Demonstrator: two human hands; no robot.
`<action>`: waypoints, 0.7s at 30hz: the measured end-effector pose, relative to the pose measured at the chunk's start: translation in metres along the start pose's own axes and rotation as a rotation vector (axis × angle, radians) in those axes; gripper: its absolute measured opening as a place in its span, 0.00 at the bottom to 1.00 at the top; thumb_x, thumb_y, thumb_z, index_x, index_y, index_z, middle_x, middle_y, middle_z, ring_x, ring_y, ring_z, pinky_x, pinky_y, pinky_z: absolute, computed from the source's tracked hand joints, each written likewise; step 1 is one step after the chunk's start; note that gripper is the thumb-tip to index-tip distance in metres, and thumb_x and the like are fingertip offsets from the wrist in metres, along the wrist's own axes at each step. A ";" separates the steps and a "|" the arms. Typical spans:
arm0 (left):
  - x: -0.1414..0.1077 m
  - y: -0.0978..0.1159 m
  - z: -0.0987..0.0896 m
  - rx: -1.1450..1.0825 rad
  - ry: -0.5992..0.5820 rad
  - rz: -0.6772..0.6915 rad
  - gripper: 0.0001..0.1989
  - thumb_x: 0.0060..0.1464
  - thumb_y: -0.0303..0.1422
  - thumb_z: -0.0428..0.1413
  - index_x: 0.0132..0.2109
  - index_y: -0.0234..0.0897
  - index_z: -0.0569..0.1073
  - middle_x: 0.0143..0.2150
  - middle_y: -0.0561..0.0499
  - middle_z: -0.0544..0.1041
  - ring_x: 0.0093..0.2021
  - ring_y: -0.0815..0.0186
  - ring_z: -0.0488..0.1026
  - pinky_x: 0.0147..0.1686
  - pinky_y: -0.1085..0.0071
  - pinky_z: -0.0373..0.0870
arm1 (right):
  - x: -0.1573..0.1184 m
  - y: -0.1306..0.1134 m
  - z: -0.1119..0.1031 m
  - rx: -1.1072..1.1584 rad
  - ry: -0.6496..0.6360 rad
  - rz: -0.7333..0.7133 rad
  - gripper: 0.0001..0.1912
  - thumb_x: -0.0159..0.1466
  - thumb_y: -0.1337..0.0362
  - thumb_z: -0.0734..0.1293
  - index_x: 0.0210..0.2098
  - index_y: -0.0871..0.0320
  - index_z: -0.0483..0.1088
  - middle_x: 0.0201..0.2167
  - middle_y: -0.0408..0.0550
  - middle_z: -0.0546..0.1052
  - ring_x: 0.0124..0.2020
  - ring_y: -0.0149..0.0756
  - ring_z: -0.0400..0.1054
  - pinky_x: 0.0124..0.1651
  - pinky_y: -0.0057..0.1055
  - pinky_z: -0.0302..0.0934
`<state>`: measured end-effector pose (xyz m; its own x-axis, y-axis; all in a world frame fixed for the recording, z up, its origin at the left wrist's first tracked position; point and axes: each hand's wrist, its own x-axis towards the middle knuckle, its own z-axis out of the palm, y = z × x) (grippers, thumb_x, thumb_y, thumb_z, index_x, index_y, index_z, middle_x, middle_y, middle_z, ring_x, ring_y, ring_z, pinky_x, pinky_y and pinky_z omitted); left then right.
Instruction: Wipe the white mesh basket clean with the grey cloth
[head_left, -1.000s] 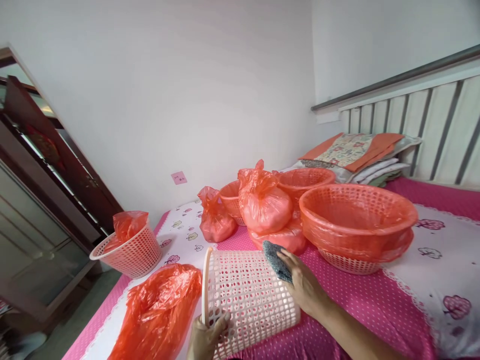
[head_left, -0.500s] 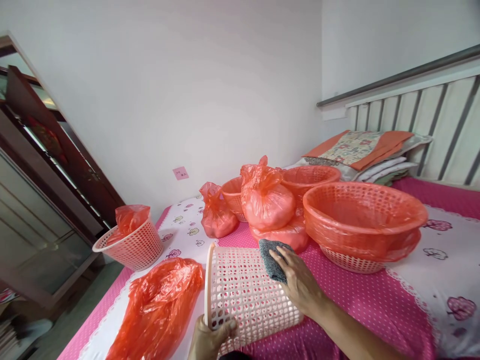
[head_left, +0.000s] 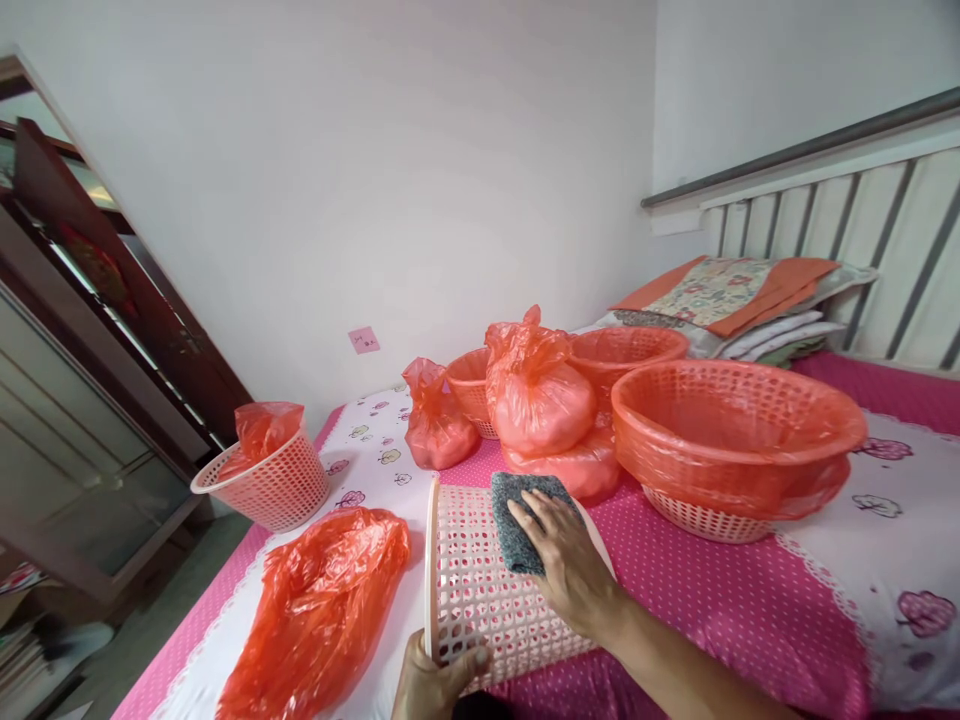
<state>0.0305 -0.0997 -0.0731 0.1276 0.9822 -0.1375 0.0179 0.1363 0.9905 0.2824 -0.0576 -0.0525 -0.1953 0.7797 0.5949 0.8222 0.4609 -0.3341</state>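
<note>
A pale pink plastic basket (head_left: 480,600) with a grid of holes lies on its side in front of me, its rim facing left. My left hand (head_left: 439,675) grips that rim at the lower left, thumb on the outside wall and the other fingers partly hidden. Against the upper side of the basket, my right hand (head_left: 559,555) presses a folded dark grey cloth (head_left: 517,525) with its fingers laid over it. Just left of the basket, an orange-red plastic bag (head_left: 322,610) lies crumpled on the bedspread.
Tied red bags (head_left: 536,400) stand behind the basket. A bag-lined basket (head_left: 735,440) is at the right, and another basket (head_left: 277,485) sits near the bed's left edge. Folded bedding (head_left: 735,295) lies by the headboard (head_left: 847,240). A door (head_left: 112,270) stands at far left.
My right hand has slid the cloth leftward along the basket wall, toward the rim. The basket and my left hand appear slightly further right, as the view has shifted a little.
</note>
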 end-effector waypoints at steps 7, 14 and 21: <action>-0.002 0.006 0.009 0.010 -0.035 0.011 0.18 0.39 0.45 0.76 0.29 0.34 0.85 0.24 0.50 0.78 0.27 0.69 0.70 0.31 0.73 0.68 | 0.013 -0.027 -0.004 0.024 -0.082 -0.033 0.48 0.57 0.74 0.70 0.75 0.58 0.54 0.75 0.64 0.58 0.75 0.59 0.51 0.75 0.60 0.48; -0.002 0.004 0.013 -0.035 -0.104 0.060 0.16 0.39 0.40 0.76 0.33 0.34 0.86 0.26 0.48 0.82 0.27 0.66 0.73 0.33 0.70 0.72 | 0.014 -0.054 -0.006 0.148 -0.162 -0.263 0.46 0.66 0.55 0.71 0.77 0.55 0.49 0.78 0.65 0.51 0.78 0.58 0.42 0.77 0.59 0.38; 0.009 0.008 0.010 -0.032 0.057 0.227 0.17 0.28 0.40 0.78 0.25 0.36 0.84 0.23 0.49 0.83 0.27 0.63 0.73 0.32 0.68 0.75 | 0.000 -0.068 -0.011 0.225 -0.255 -0.393 0.40 0.71 0.51 0.65 0.76 0.56 0.51 0.78 0.66 0.49 0.79 0.56 0.38 0.78 0.58 0.33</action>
<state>0.0413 -0.0914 -0.0663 0.0683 0.9938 0.0882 -0.0360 -0.0859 0.9957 0.2323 -0.0934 -0.0214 -0.6138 0.5949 0.5190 0.5306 0.7977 -0.2867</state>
